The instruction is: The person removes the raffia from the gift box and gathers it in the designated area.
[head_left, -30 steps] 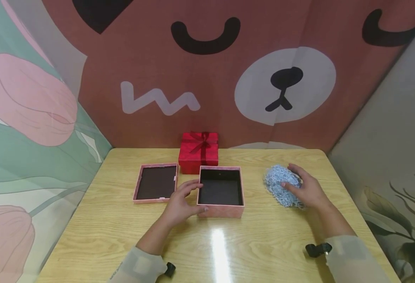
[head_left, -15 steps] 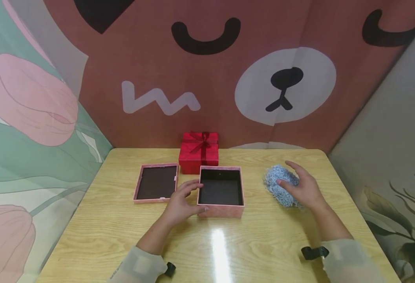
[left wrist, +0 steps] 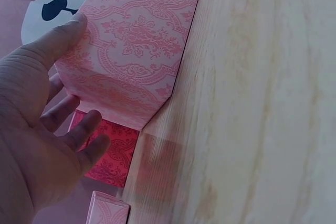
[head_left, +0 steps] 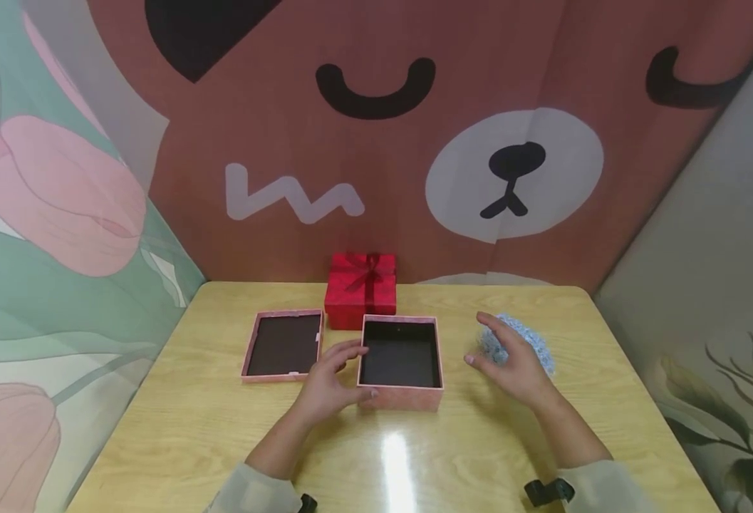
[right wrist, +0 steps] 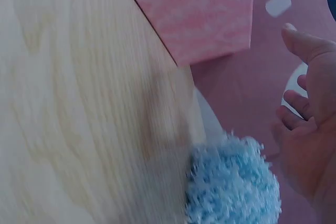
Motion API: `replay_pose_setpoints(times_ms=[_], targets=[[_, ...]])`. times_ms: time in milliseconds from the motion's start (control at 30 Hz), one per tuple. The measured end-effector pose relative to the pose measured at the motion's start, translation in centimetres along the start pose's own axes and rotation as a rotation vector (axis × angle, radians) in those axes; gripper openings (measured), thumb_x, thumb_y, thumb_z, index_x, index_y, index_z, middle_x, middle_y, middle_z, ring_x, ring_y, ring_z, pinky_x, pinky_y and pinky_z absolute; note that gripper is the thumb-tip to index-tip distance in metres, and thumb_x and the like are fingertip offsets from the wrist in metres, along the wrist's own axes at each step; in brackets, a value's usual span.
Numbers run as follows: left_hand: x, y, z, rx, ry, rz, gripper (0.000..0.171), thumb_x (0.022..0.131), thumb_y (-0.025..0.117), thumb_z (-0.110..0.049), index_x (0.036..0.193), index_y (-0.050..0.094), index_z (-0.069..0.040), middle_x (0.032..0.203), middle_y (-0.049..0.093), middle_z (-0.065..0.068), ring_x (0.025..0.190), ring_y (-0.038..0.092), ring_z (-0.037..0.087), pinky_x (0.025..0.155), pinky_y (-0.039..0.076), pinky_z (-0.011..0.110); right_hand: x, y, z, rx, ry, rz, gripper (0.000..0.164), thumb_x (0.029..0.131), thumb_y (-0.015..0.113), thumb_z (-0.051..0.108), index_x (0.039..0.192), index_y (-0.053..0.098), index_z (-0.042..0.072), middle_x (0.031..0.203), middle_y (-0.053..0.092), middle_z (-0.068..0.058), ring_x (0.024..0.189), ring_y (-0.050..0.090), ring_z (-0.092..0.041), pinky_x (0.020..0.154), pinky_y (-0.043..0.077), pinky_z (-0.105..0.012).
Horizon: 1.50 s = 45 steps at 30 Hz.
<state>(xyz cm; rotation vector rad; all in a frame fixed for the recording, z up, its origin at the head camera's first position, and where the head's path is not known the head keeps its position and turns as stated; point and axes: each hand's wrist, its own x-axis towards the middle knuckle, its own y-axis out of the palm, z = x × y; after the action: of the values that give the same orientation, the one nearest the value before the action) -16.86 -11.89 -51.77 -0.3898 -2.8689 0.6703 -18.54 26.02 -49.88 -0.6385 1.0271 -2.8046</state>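
A pink patterned gift box bottom point(head_left: 402, 399) with a dark inside stands uncovered at mid-table. My left hand point(head_left: 328, 387) touches its left side, thumb at the front corner and forefinger at the left rim. In the left wrist view the fingers point(left wrist: 90, 151) are spread loosely beside the box wall. A loose clump of pale blue shredded paper point(head_left: 538, 347) lies to the right, also visible in the right wrist view as a blue heap point(right wrist: 233, 187). My right hand point(head_left: 517, 367) is open between box and clump, partly covering the clump in the head view, with nothing in its fingers.
Left of the box, a pink-rimmed lid point(head_left: 284, 345) lies with its dark inside up. Behind the box sits a red gift box point(head_left: 360, 292) with a dark red ribbon bow. A printed cloth backdrop point(head_left: 273, 242) rises at the wooden table's far edge.
My right hand has come off the blue shredded paper and moved left toward the box, holding nothing. The left hand keeps its place at the box. The head view has tilted slightly upward.
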Motion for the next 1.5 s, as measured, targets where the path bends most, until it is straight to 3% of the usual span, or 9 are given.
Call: replay_pose_setpoints(times_ms=[67,200,300,533,700,967,1133,1300,1500], targets=[[-0.2,0.1,0.0,-0.011,-0.013,0.002,0.070,0.074,0.096,-0.029,0.137,0.066,-0.031,0.154,0.051,0.000,0.139,0.050,0.023,0.116,0.042,0.050,-0.2,0.7,0.5,0.025,-0.015,0.025,0.077,0.089,0.085,0.024,0.154,0.047,0.012,0.157,0.048,-0.011,0.142,0.047,-0.038,0.111,0.042,-0.060],[-0.5,0.2,0.1,-0.055,-0.039,0.009,0.071,0.075,0.096,-0.030,0.138,0.064,-0.034,0.153,0.050,-0.006,0.139,0.049,0.023,0.116,0.042,0.050,-0.6,2.3,1.1,0.107,-0.050,0.064,0.077,0.089,0.085,0.022,0.155,0.047,0.014,0.159,0.046,-0.008,0.144,0.046,-0.034,0.116,0.040,-0.032],[-0.5,0.3,0.2,-0.097,-0.040,0.009,0.071,0.075,0.096,-0.027,0.138,0.064,-0.036,0.153,0.049,-0.005,0.138,0.050,0.022,0.115,0.042,0.049,-0.7,3.3,1.4,0.159,-0.074,0.095,0.077,0.088,0.086,0.019,0.154,0.048,0.011,0.161,0.043,-0.007,0.145,0.044,-0.034,0.116,0.033,-0.020],[-0.2,0.5,0.5,-0.153,0.006,-0.001,0.071,0.077,0.095,-0.020,0.139,0.063,-0.030,0.156,0.048,0.006,0.130,0.056,0.026,0.113,0.045,0.050,-0.9,4.2,2.4,0.140,-0.061,0.171,0.092,0.082,0.090,0.032,0.157,0.044,0.007,0.168,0.031,-0.005,0.149,0.037,-0.039,0.113,0.041,-0.054],[-0.3,0.7,0.8,-0.169,0.032,-0.010,0.070,0.077,0.094,-0.016,0.140,0.063,-0.028,0.156,0.047,0.007,0.129,0.056,0.032,0.113,0.044,0.054,-1.1,4.8,2.6,0.064,-0.067,0.182,0.103,0.078,0.091,0.043,0.160,0.040,0.007,0.169,0.030,-0.002,0.149,0.036,-0.041,0.110,0.042,-0.064],[-0.4,0.7,0.7,-0.190,0.036,-0.001,0.084,0.079,0.093,-0.018,0.152,0.052,-0.032,0.156,0.046,0.010,0.132,0.055,0.039,0.112,0.045,0.053,-1.2,5.5,2.9,0.039,-0.026,0.201,0.108,0.079,0.088,0.052,0.163,0.033,0.013,0.169,0.030,-0.004,0.150,0.035,-0.036,0.114,0.038,-0.060],[-0.4,0.9,0.6,-0.194,0.052,0.001,0.085,0.081,0.091,-0.017,0.155,0.050,-0.027,0.157,0.044,0.015,0.132,0.055,0.042,0.111,0.046,0.054,-1.3,5.5,3.1,0.032,0.003,0.209,0.109,0.079,0.085,0.057,0.163,0.032,0.012,0.168,0.030,-0.006,0.150,0.035,-0.036,0.114,0.038,-0.060],[-0.5,1.1,0.4,-0.188,0.065,-0.009,0.086,0.081,0.092,-0.018,0.155,0.050,-0.025,0.156,0.046,0.012,0.132,0.056,0.041,0.108,0.048,0.055,-1.6,5.3,3.0,0.031,0.006,0.207,0.109,0.079,0.086,0.056,0.163,0.033,0.011,0.167,0.031,-0.004,0.149,0.036,-0.036,0.114,0.038,-0.058],[-0.3,1.9,0.2,-0.232,0.034,0.007,0.087,0.080,0.092,-0.014,0.155,0.050,-0.023,0.155,0.046,0.008,0.135,0.055,0.036,0.110,0.048,0.050,-2.1,4.7,2.9,0.051,0.013,0.213,0.107,0.081,0.086,0.053,0.164,0.031,0.012,0.168,0.029,-0.006,0.146,0.040,-0.036,0.113,0.039,-0.059]])
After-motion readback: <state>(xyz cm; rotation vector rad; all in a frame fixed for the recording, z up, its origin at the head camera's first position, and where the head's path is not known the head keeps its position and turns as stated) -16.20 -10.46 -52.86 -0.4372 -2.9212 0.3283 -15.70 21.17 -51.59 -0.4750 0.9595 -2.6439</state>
